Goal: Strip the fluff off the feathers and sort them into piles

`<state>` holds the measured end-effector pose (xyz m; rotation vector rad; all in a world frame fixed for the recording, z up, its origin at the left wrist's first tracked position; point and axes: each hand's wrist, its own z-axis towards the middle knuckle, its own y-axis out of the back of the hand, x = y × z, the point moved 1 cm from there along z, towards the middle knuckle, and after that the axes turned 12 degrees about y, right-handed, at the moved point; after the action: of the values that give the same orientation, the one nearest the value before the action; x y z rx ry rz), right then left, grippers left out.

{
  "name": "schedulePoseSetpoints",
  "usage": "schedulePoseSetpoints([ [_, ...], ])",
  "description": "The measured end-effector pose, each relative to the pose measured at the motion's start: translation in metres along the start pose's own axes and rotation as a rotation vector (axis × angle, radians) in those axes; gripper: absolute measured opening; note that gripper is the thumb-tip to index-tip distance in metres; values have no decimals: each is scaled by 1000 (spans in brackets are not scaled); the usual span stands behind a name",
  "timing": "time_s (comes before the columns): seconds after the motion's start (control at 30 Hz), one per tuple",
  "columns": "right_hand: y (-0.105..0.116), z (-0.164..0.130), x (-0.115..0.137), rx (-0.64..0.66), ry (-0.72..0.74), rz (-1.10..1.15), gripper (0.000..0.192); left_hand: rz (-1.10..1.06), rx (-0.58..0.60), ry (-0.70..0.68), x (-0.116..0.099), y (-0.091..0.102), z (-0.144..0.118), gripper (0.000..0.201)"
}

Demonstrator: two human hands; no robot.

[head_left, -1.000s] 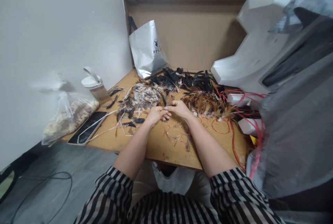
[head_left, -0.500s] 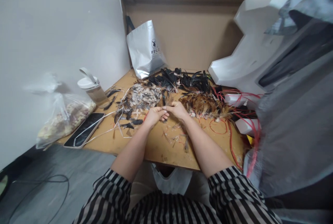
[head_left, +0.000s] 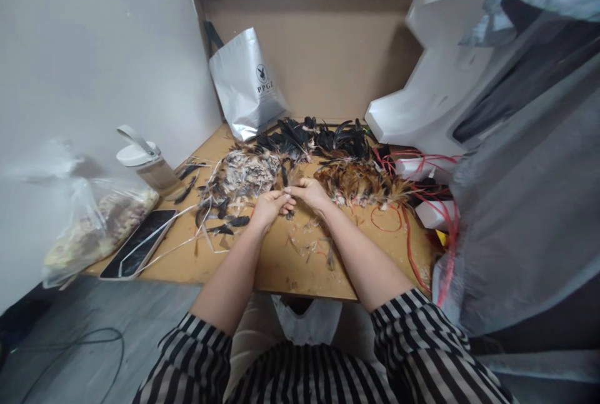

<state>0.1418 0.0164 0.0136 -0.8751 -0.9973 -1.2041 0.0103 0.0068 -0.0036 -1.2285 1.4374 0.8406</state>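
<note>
Head view | left hand (head_left: 267,207) and right hand (head_left: 309,192) are pressed together, fingertips pinching a small feather, barely seen | held over the table (head_left: 281,266) between the feather piles (head_left: 300,166) | judged weightless, soft, easily bent; best gripped at the quill.

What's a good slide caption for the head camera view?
Both hands, left hand and right hand, pinch together among feather piles on a wooden table.

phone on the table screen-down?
No. The phone lies at the table's left edge with its dark glass screen facing up, beside the plastic bag.
</note>
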Motion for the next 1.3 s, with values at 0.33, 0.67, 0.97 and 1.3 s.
schedulePoseSetpoints([
  [0.33,0,1,-6,-61,31,79,22,-74,-89,28,-2,1,1,26],
  [0.67,-2,-1,-3,-26,-19,132,27,-10,-37,-39,5,2,5,24],
  [0.97,-1,-2,-7,7,-58,199,28,19,-28,-52,4,-2,3,22],
  [1.3,-3,-4,-7,83,-102,340,24,-45,-39,-81,2,-8,1,21],
])
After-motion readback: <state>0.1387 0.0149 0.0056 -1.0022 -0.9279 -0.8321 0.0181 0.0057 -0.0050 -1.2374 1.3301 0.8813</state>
